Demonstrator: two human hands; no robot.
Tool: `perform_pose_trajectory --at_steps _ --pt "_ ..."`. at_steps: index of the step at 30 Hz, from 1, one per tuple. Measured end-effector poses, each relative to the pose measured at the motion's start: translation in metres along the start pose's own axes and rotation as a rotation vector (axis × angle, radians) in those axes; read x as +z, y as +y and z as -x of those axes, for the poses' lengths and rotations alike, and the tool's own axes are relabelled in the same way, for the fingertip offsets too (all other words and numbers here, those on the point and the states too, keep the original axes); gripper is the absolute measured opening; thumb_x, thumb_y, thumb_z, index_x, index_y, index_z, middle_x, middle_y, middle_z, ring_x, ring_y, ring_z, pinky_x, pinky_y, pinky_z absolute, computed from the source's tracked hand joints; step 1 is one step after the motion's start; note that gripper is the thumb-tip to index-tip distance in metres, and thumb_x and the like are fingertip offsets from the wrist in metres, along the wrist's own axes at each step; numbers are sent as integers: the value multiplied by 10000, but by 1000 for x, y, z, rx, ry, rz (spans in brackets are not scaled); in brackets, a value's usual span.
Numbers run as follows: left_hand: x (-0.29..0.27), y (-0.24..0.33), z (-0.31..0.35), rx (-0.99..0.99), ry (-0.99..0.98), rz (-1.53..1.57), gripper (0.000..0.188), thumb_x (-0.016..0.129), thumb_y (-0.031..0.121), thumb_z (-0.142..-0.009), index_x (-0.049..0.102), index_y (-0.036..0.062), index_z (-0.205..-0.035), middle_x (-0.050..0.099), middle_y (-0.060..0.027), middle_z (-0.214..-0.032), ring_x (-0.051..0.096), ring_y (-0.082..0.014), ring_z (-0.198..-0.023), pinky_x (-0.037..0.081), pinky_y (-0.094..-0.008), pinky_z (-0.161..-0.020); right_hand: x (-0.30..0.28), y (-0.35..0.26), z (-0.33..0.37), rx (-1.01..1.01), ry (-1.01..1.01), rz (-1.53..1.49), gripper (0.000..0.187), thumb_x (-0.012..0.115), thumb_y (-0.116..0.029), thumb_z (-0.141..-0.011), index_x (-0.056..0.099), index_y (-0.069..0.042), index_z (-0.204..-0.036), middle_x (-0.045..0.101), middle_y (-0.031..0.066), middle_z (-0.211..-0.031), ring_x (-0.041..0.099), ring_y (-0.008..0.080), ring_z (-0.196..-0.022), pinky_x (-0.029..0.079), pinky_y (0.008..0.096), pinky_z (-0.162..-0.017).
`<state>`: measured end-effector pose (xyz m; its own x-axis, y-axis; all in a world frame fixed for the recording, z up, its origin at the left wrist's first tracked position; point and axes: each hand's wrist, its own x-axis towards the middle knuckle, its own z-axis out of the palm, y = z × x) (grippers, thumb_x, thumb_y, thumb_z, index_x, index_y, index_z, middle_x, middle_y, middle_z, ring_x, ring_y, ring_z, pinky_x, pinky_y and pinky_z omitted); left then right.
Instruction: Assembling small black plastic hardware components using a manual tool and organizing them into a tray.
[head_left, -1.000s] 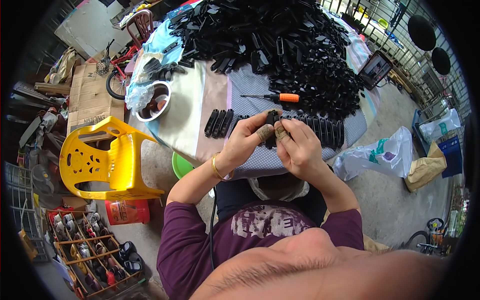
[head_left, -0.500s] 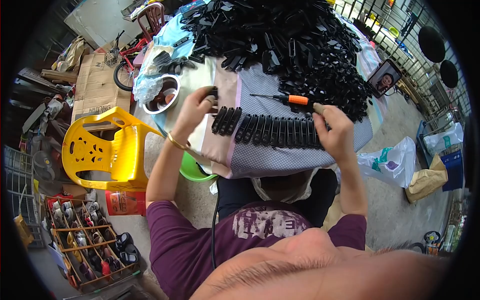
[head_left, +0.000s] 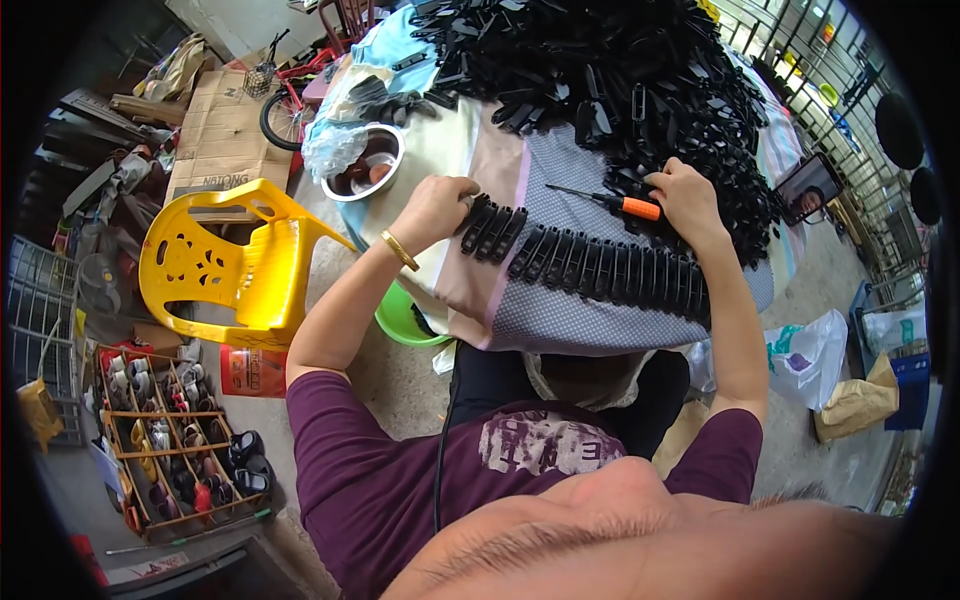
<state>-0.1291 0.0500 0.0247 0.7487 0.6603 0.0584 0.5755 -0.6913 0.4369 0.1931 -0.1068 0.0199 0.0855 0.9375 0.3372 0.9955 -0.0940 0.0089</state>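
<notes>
My left hand (head_left: pixel 436 212), with a gold bangle on its wrist, closes its fingers on a black plastic piece at the left end of a short group of similar long black plastic pieces (head_left: pixel 497 232). Right of that group, a longer row of the same pieces (head_left: pixel 610 267) stands side by side on the dotted cloth. My right hand (head_left: pixel 688 203) is at the near edge of a large heap of black plastic parts (head_left: pixel 600 70), thumb and fingertips drawn together; what they pinch is hidden. Just left of it lies a screwdriver (head_left: pixel 638 208) with an orange and black handle.
A metal bowl (head_left: pixel 397 160) and dark gloves (head_left: pixel 385 100) lie at the table's left. A propped screen (head_left: pixel 808 190) stands on the right. On the floor are a yellow chair (head_left: pixel 262 270), a green basin (head_left: pixel 395 318), a shoe rack (head_left: pixel 150 455) and plastic bags (head_left: pixel 808 350).
My left hand has lowered a black piece to the left end of the short group. My right hand has left the row's right end and reached away to the heap's edge. The view has shifted.
</notes>
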Motion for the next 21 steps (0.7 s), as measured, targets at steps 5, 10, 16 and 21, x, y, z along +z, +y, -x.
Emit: perform_pose_trajectory --at_steps 5,10,16,21 --pt "0 -12 2 17 53 24 259 552 68 -783 654 23 -1017 663 -163 -842 634 -310 -777 497 -377 -753 0 11 -5 65 261 -364 114 679 -78 -728 642 -33 -826 584 67 -839 595 217 -670 474 305 -613" --pt "-24 -11 -14 -174 -352 316 253 551 123 -835 642 -19 -1023 662 -74 -792 627 -130 -590 535 -277 -538 -1 29 5 250 335 -539 135 685 -72 -769 616 0 -860 615 50 -769 554 107 -623 450 244 -583" --pt "-19 -19 -90 148 65 -52 238 615 226 -802 681 25 -911 667 -165 -776 636 -252 -654 501 -353 -649 -19 13 27 280 414 -759 158 678 -86 -818 648 20 -931 669 72 -772 604 92 -662 480 232 -621" --pt "26 0 -152 67 225 -215 273 683 273 -743 681 10 -817 642 -205 -872 625 -346 -832 499 -404 -773 -37 -24 38 115 458 -644 143 645 -28 -810 662 17 -945 631 139 -800 629 240 -720 486 284 -644"
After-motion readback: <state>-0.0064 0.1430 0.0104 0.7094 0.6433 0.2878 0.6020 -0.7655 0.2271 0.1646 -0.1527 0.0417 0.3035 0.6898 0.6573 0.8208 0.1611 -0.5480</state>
